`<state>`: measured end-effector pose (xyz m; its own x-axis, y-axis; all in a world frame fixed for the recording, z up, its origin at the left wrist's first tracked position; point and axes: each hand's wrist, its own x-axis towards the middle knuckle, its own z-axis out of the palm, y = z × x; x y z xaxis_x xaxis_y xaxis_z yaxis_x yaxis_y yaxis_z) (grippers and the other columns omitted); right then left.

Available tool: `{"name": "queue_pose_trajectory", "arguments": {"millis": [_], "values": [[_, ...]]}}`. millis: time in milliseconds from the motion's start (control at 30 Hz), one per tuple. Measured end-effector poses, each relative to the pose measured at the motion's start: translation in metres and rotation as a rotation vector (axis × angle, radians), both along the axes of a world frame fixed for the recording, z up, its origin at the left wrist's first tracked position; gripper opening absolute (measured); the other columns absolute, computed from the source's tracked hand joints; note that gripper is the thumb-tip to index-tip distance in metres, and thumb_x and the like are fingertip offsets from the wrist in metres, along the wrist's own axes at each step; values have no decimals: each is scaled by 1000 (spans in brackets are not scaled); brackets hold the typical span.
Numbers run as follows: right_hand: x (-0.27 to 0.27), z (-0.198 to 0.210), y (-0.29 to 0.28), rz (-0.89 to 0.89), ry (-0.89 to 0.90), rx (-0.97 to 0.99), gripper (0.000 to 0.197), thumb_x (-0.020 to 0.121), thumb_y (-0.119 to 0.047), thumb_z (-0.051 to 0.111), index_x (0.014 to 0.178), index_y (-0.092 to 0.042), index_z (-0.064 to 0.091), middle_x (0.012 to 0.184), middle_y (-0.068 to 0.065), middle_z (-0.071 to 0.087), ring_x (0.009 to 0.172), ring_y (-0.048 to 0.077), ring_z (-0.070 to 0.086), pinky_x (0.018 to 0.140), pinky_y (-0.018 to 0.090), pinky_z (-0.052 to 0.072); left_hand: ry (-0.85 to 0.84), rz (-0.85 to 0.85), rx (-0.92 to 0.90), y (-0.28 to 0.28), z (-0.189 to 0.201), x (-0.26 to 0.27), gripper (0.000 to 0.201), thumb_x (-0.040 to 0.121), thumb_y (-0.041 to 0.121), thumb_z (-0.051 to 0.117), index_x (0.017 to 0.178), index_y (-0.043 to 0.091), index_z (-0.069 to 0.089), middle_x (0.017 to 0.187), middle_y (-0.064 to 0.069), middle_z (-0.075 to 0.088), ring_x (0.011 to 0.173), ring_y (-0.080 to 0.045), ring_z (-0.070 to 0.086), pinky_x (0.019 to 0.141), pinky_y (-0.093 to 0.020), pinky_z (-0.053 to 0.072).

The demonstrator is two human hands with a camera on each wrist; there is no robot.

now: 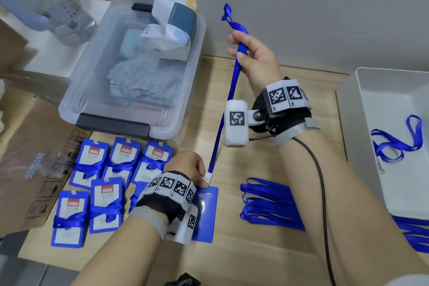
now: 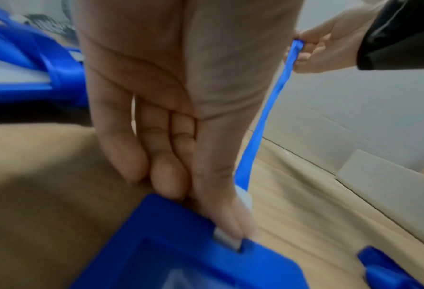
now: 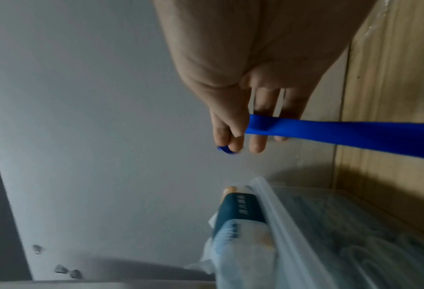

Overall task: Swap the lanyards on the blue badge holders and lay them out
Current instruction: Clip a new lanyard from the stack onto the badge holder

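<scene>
A blue badge holder (image 1: 206, 213) lies flat on the wooden table under my left hand (image 1: 188, 167). That hand pinches the white clip (image 2: 227, 237) at the holder's top slot (image 2: 171, 260). A blue lanyard (image 1: 224, 109) runs taut from the clip up to my raised right hand (image 1: 250, 58), which pinches the strap (image 3: 329, 133) between thumb and fingers. The lanyard's free end (image 1: 228, 13) sticks up above that hand. Several badge holders wrapped in lanyards (image 1: 111, 176) lie in rows to the left.
A clear lidded storage box (image 1: 130, 72) stands at the back left. A bundle of loose blue lanyards (image 1: 269, 204) lies right of the holder. A grey tray (image 1: 362, 109) at the right holds another lanyard (image 1: 399, 141). A cardboard box (image 1: 27, 165) sits at the left.
</scene>
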<state>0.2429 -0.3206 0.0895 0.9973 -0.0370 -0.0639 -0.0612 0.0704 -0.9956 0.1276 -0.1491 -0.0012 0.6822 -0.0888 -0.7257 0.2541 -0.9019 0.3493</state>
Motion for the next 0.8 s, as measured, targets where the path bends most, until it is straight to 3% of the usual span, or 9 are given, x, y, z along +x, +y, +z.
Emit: {"name": "queue_pose_trajectory", "arguments": {"millis": [67, 167, 300, 367, 467, 567, 667, 733, 800], "values": [[3, -13, 2, -2, 49, -52, 46, 89, 10, 41, 132, -6, 43, 128, 8, 53, 111, 16, 55, 100, 29, 41, 34, -30, 13, 1, 3, 3, 31, 54, 19, 87, 60, 20, 58, 73, 5, 67, 77, -16, 66, 72, -29, 54], [7, -40, 2, 58, 166, -191, 46, 89, 2, 49, 133, -10, 43, 122, -1, 50, 94, 3, 51, 93, 23, 40, 55, -23, 2, -2, 5, 8, 38, 47, 24, 90, 64, 21, 56, 73, 4, 69, 77, -17, 68, 76, -34, 57], [11, -75, 4, 112, 330, -268, 48, 87, -2, 54, 133, -10, 44, 112, -2, 46, 100, 12, 44, 82, 17, 38, -59, 79, -19, -11, 6, 17, 40, 52, 40, 87, 65, 20, 54, 74, 4, 66, 75, -18, 65, 73, -33, 55], [14, -81, 5, 91, 334, -303, 50, 86, -2, 56, 133, -13, 44, 115, 0, 47, 105, 13, 44, 94, 22, 38, -45, 28, 15, -13, 6, 18, 35, 54, 36, 86, 62, 20, 56, 70, 6, 65, 74, -17, 65, 68, -28, 53], [26, -76, 8, 37, 199, -315, 55, 83, 3, 55, 134, -12, 42, 139, 8, 42, 127, 19, 41, 110, 32, 32, -28, -34, 73, -13, 4, 15, 33, 54, 34, 86, 61, 20, 57, 65, 9, 62, 74, -15, 64, 66, -25, 49], [40, -62, 12, -19, 65, -239, 59, 82, 10, 50, 137, -9, 37, 143, 10, 34, 123, 20, 45, 97, 18, 43, -31, -41, 62, -12, 2, 12, 34, 55, 33, 86, 62, 20, 55, 62, 10, 60, 73, -13, 63, 66, -24, 49], [49, -60, 16, 1, 34, -234, 59, 83, 7, 52, 138, -10, 36, 141, 6, 33, 114, 15, 45, 99, 22, 41, -16, -35, 30, -9, -1, 12, 35, 54, 31, 86, 62, 19, 55, 62, 10, 61, 69, -12, 63, 68, -27, 52], [56, -73, 18, 77, 113, -323, 58, 82, 2, 57, 136, -11, 41, 141, 10, 36, 123, 18, 43, 105, 24, 33, -5, -31, 16, -9, -2, 13, 35, 53, 30, 87, 62, 19, 55, 60, 10, 61, 65, -12, 62, 69, -29, 54], [58, -89, 19, 155, 285, -432, 55, 81, -5, 62, 132, -18, 47, 141, 7, 38, 128, 19, 40, 100, 19, 30, -5, -27, 12, -8, -3, 13, 36, 53, 30, 87, 62, 19, 54, 59, 10, 60, 65, -13, 63, 70, -29, 55]]}}
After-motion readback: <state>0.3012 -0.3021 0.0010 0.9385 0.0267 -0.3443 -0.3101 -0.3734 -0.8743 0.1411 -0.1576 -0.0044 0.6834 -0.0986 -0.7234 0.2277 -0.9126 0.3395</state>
